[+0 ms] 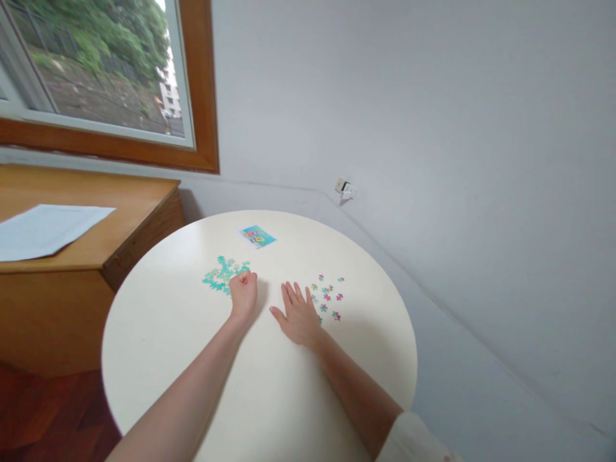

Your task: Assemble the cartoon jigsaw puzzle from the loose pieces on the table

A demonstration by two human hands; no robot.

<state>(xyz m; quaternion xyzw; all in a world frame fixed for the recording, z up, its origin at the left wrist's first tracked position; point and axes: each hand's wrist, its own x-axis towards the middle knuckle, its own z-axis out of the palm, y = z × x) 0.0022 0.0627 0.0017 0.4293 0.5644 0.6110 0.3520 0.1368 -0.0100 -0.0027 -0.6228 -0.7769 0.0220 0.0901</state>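
My left hand [243, 292] is curled into a fist on the round cream table [192, 359], its knuckles touching a cluster of joined teal puzzle pieces [219, 274]. Whether it holds a piece is hidden. My right hand [299, 314] lies flat on the table, palm down, fingers spread. Just right of its fingertips lie several loose pink, teal and purple puzzle pieces [327, 296]. A small colourful picture card [257, 236] lies farther back on the table.
A wooden cabinet [72, 282] with a white sheet of paper [43, 228] stands at the left under a wood-framed window [106, 77]. White walls meet in a corner behind the table, with a small wall socket [343, 187].
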